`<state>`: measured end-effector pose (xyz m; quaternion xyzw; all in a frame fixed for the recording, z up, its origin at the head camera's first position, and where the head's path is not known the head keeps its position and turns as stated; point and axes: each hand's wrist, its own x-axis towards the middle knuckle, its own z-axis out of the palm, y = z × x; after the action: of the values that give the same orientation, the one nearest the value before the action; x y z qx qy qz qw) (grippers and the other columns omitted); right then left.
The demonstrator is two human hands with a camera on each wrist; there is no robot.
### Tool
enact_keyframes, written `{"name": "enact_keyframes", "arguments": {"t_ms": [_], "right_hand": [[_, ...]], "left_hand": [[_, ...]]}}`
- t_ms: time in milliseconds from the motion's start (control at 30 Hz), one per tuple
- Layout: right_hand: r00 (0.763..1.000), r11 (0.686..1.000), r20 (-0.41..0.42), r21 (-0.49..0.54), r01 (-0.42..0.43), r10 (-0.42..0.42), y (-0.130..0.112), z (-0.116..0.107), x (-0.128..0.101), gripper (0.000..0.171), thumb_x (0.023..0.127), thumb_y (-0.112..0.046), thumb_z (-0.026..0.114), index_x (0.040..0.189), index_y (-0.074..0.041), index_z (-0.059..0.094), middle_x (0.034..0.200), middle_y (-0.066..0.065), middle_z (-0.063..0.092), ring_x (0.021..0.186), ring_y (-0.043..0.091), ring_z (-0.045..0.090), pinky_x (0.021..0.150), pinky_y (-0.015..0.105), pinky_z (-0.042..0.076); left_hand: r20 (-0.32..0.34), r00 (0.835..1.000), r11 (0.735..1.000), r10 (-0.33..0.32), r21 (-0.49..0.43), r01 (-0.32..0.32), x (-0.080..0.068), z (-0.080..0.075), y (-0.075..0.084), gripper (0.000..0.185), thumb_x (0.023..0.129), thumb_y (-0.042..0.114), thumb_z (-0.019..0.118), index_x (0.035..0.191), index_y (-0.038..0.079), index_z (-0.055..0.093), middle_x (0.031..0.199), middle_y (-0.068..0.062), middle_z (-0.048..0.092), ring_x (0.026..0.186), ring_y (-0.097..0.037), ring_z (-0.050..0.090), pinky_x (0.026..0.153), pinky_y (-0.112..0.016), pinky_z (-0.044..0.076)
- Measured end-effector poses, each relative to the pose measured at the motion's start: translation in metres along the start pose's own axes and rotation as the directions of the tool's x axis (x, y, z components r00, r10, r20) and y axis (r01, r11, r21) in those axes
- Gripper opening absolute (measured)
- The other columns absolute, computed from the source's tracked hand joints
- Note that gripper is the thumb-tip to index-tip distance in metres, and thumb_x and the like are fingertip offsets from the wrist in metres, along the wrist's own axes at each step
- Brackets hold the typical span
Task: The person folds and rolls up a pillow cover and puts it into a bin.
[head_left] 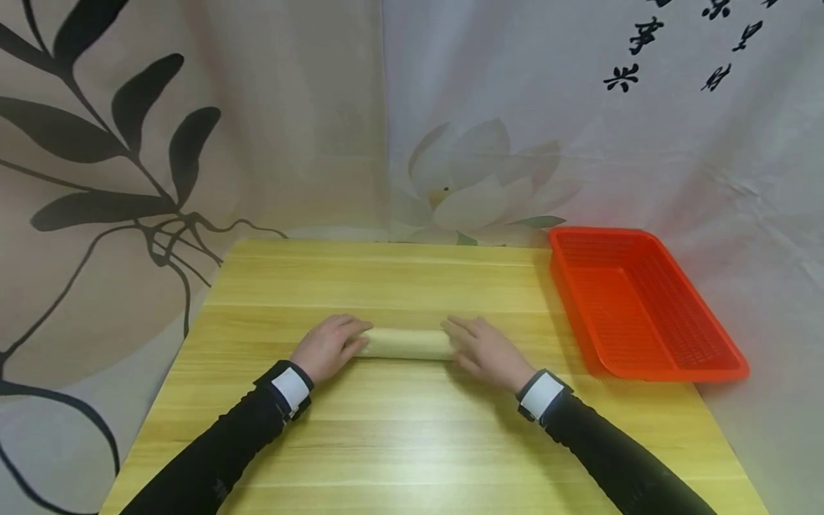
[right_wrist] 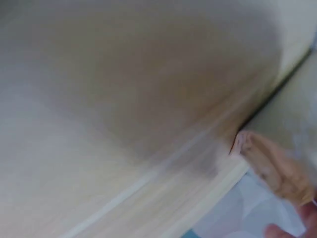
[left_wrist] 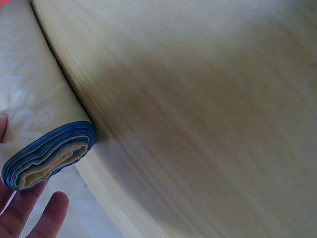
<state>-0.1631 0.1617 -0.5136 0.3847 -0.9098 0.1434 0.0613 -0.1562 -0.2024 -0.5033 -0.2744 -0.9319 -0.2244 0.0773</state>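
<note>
Head view shows 2 black sleeves reaching over the wooden tabletop [head_left: 412, 443]. Left hand [head_left: 328, 348] curls around one end of a rolled cream cloth [head_left: 404, 344]; right hand [head_left: 487, 353] presses the other end with fairly straight fingers. This roll lies crosswise at mid-tabletop, its blue-edged layers visible at the left wrist. It looks soft, light and liable to unroll, so both ends suit holding best. Farther right, an orange plastic basket [head_left: 669, 365] sits against the printed backdrop [head_left: 193, 143].
</note>
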Motion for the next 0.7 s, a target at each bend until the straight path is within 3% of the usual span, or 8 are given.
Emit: {"name": "enact_keyframes", "arguments": {"t_ms": [100,200,300,367,433,533,633,700], "right_hand": [[0.989,0.979,-0.058,-0.161,0.127,-0.138,-0.010,0.002,-0.008,0.073,0.095,-0.032,0.080,0.157,-0.006,0.052,0.161,0.019,0.050,0.148,0.039,0.049,0.123,0.064,0.034],[0.975,0.952,-0.068,-0.238,0.192,-0.214,-0.018,0.005,-0.014,0.076,0.094,-0.038,0.081,0.158,-0.008,0.053,0.164,0.017,0.048,0.151,0.037,0.045,0.124,0.062,0.034],[0.977,0.952,-0.048,-0.239,0.193,-0.210,-0.021,0.008,-0.016,0.077,0.096,-0.038,0.079,0.160,-0.009,0.049,0.167,0.016,0.044,0.155,0.036,0.040,0.126,0.060,0.032],[0.983,0.959,-0.024,-0.228,0.169,-0.179,-0.020,0.010,-0.015,0.078,0.098,-0.039,0.076,0.163,-0.010,0.045,0.170,0.015,0.039,0.158,0.034,0.036,0.128,0.059,0.028],[0.988,0.966,-0.006,-0.213,0.147,-0.152,-0.018,0.011,-0.014,0.078,0.100,-0.040,0.074,0.165,-0.011,0.042,0.172,0.014,0.035,0.159,0.033,0.033,0.129,0.058,0.026],[0.992,0.974,0.000,-0.190,0.126,-0.128,-0.015,0.012,-0.011,0.077,0.101,-0.040,0.073,0.165,-0.011,0.040,0.172,0.014,0.034,0.160,0.033,0.032,0.130,0.059,0.024],[0.993,0.978,-0.005,-0.170,0.117,-0.120,-0.012,0.012,-0.009,0.077,0.101,-0.039,0.074,0.165,-0.010,0.042,0.171,0.016,0.036,0.159,0.035,0.034,0.129,0.061,0.025],[0.993,0.981,-0.008,-0.160,0.113,-0.116,-0.010,0.013,-0.007,0.078,0.100,-0.038,0.075,0.164,-0.009,0.042,0.170,0.017,0.037,0.158,0.036,0.035,0.127,0.063,0.026]], "left_hand": [[0.004,1.000,1.000,-0.003,0.006,0.003,0.001,0.000,-0.002,0.032,0.103,0.023,0.073,0.132,0.009,0.074,0.124,-0.011,0.075,0.116,-0.032,0.071,0.101,-0.050,0.058],[-0.009,1.000,1.000,-0.008,0.011,0.008,0.002,0.000,-0.004,0.032,0.104,0.023,0.073,0.132,0.009,0.074,0.124,-0.011,0.075,0.116,-0.032,0.071,0.101,-0.050,0.058],[-0.049,0.999,0.999,0.015,0.048,-0.012,0.001,0.001,-0.003,0.033,0.103,0.022,0.074,0.132,0.008,0.074,0.126,-0.011,0.075,0.117,-0.032,0.071,0.102,-0.050,0.058],[-0.071,0.995,0.991,0.077,0.116,-0.068,-0.002,0.002,-0.002,0.035,0.101,0.020,0.076,0.134,0.008,0.073,0.130,-0.014,0.073,0.119,-0.034,0.070,0.105,-0.051,0.057],[-0.080,0.983,0.967,0.164,0.208,-0.144,-0.006,0.003,0.001,0.040,0.099,0.017,0.078,0.137,0.008,0.071,0.135,-0.015,0.071,0.123,-0.035,0.068,0.108,-0.052,0.055],[-0.059,0.956,0.909,0.287,0.332,-0.253,-0.012,0.005,0.004,0.045,0.097,0.014,0.080,0.140,0.010,0.069,0.143,-0.017,0.067,0.130,-0.036,0.065,0.113,-0.053,0.051],[-0.023,0.947,0.872,0.321,0.396,-0.287,-0.016,0.008,0.006,0.048,0.097,0.015,0.080,0.143,0.011,0.067,0.148,-0.017,0.064,0.136,-0.034,0.062,0.116,-0.052,0.048],[0.006,0.953,0.870,0.304,0.406,-0.280,-0.017,0.009,0.007,0.050,0.098,0.016,0.079,0.146,0.010,0.064,0.151,-0.017,0.061,0.139,-0.035,0.059,0.119,-0.053,0.045]]}}
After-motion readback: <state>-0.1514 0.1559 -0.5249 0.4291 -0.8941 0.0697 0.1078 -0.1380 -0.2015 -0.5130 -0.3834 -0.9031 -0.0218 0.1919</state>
